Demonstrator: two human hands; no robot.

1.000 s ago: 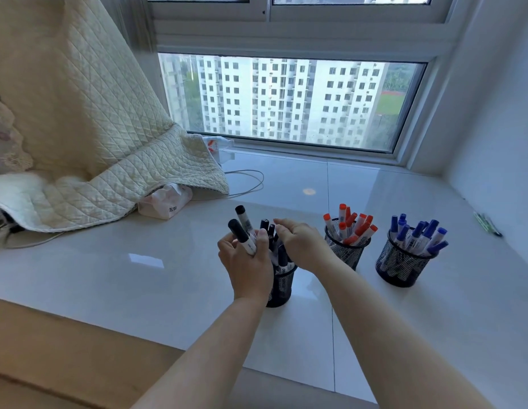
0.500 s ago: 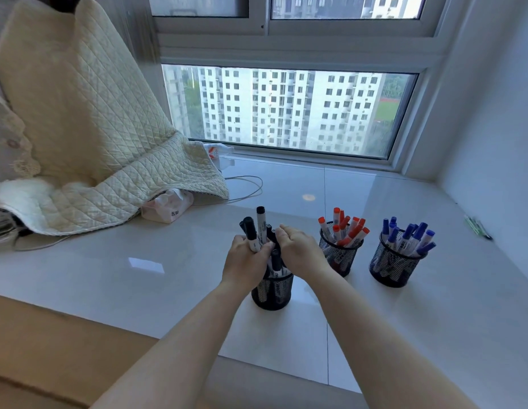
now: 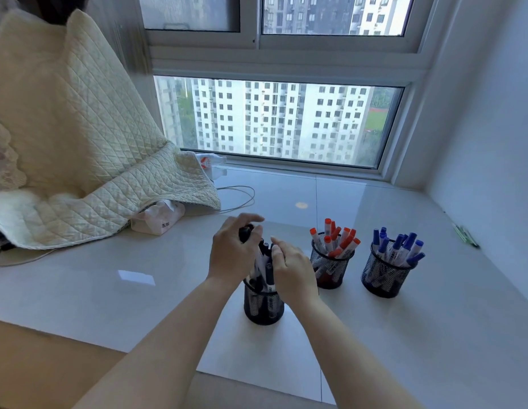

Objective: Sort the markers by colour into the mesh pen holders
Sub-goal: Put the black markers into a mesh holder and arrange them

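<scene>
Three black mesh pen holders stand on the white sill. The nearest holder (image 3: 263,305) holds black-capped markers (image 3: 267,267). My left hand (image 3: 233,255) wraps around their tops from the left, one black cap showing under its fingers. My right hand (image 3: 292,270) presses against the same bunch from the right, fingers curled. The middle holder (image 3: 329,268) is full of red-capped markers (image 3: 335,237). The right holder (image 3: 382,274) carries blue-capped markers (image 3: 397,246).
A cream quilted blanket (image 3: 88,160) drapes over the left of the sill, with a white tissue pack (image 3: 158,218) and a thin cable (image 3: 242,199) at its edge. Green pens (image 3: 466,236) lie by the right wall. The window runs along the back.
My left hand has risen onto the tops of the black markers, which stand lower in the holder than before. The camera has tilted up and back.
</scene>
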